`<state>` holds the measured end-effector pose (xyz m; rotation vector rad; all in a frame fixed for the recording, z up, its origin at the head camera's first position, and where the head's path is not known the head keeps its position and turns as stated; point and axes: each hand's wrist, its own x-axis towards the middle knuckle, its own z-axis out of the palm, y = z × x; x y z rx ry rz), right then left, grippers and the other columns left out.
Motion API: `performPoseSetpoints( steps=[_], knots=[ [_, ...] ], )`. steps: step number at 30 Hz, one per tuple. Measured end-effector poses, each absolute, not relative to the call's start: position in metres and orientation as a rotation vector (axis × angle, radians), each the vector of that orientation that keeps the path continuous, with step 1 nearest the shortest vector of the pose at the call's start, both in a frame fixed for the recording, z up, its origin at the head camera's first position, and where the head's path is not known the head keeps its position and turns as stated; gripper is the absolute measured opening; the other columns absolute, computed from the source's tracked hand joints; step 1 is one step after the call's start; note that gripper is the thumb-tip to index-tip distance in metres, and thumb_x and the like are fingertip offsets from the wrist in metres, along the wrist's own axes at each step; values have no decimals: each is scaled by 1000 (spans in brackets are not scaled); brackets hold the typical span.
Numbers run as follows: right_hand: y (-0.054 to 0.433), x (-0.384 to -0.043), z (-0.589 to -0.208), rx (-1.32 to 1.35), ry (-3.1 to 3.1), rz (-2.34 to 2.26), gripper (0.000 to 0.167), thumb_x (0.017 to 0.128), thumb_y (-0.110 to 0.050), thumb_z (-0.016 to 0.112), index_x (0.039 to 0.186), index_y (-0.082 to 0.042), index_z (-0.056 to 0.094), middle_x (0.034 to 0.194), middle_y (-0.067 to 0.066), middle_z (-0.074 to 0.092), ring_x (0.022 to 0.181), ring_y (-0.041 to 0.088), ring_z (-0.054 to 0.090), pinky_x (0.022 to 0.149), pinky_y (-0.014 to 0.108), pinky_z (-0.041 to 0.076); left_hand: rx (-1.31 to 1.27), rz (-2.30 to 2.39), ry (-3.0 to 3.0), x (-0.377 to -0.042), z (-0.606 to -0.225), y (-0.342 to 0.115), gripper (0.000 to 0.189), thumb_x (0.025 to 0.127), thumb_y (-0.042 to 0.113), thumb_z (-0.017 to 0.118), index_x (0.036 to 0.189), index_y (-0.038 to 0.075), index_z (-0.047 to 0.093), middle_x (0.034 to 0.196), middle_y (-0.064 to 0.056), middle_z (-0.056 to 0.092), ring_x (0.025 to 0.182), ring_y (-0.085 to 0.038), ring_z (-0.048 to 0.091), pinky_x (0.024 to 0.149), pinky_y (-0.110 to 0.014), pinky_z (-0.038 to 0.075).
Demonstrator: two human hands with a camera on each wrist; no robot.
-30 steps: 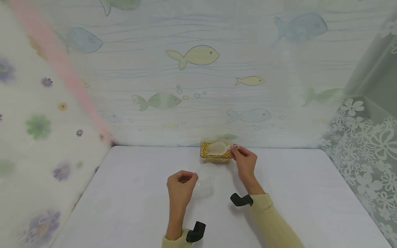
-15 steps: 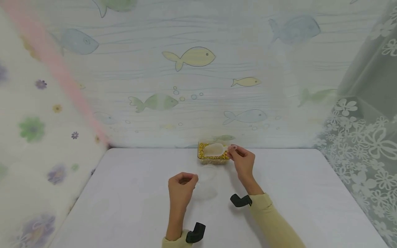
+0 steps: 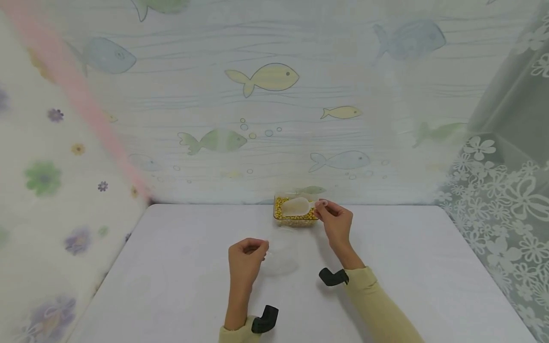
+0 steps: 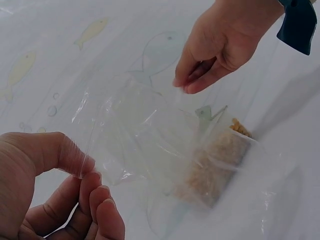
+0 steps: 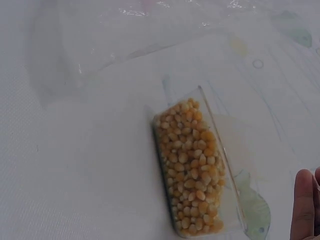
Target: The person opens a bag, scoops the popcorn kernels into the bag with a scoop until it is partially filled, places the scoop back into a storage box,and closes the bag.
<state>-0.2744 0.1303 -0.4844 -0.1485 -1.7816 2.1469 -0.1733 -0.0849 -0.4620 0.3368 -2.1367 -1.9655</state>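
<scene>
My left hand (image 3: 245,259) pinches the edge of a clear plastic bag (image 4: 132,137) between thumb and forefinger; the bag hangs above the table. My right hand (image 3: 337,224) pinches the handle of a translucent white scoop (image 3: 297,206), whose bowl lies over a clear rectangular container (image 3: 296,222). Yellow corn kernels (image 5: 187,170) fill most of that container. Whether the scoop has kernels in it, I cannot tell. In the left wrist view the bag partly veils the container, and the scoop is hard to make out there.
The white-covered table (image 3: 171,267) ends at a back wall (image 3: 274,114) printed with fish, and the container stands close to it. A flowered panel (image 3: 43,228) stands at the left, a lace-like curtain (image 3: 510,228) at the right.
My left hand has shifted a little to the left, taking the bag along. The scoop has stayed over the corn with only a slight change of tilt. The head view has moved slightly.
</scene>
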Motion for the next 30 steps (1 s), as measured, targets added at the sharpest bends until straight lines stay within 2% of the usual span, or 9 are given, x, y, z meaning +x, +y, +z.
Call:
performPoseSetpoints(
  steps=[4, 9, 14, 18, 22, 30],
  knots=[
    [132, -274, -484, -157, -1802, 2145, 32, 93, -5, 72, 115, 18, 66, 92, 11, 74, 72, 7, 73, 74, 25, 60, 340, -1963, -2138, -175, -465, -87, 8, 85, 5, 75, 87, -3, 75, 77, -13, 73, 62, -16, 64, 59, -23, 54],
    [133, -273, -482, -123, -1827, 2088, 26, 94, -5, 71, 110, 15, 70, 94, 18, 74, 71, 9, 73, 72, 26, 61, 336, -1957, -2162, -176, -467, -87, 9, 85, 6, 75, 87, -3, 74, 76, -8, 73, 63, -16, 64, 59, -23, 54],
    [134, -274, -479, -81, -1813, 2033, 20, 93, -5, 72, 104, 12, 73, 87, 13, 75, 68, 10, 74, 69, 27, 61, 342, -1957, -2154, -175, -464, -86, 8, 85, 5, 75, 85, -3, 74, 75, -8, 72, 64, -20, 65, 59, -22, 54],
    [134, -273, -478, -62, -1818, 2024, 19, 93, -5, 72, 103, 11, 73, 85, 12, 75, 71, 18, 75, 69, 28, 61, 345, -1948, -2157, -175, -464, -86, 7, 85, 5, 75, 86, -3, 74, 76, -11, 73, 65, -22, 66, 59, -22, 54],
    [135, -273, -478, -57, -1840, 2015, 20, 93, -5, 73, 103, 11, 73, 90, 23, 74, 75, 26, 76, 70, 29, 61, 341, -1945, -2160, -175, -465, -85, 7, 86, 5, 74, 86, -3, 74, 76, -11, 73, 65, -22, 66, 59, -22, 54],
    [135, -273, -478, -48, -1862, 2012, 23, 93, -9, 74, 104, 11, 73, 95, 30, 72, 73, 14, 74, 72, 29, 61, 276, -1854, -2183, -176, -470, -80, 5, 82, 4, 75, 78, 2, 75, 73, -7, 71, 64, -17, 64, 59, -25, 53]
  ],
)
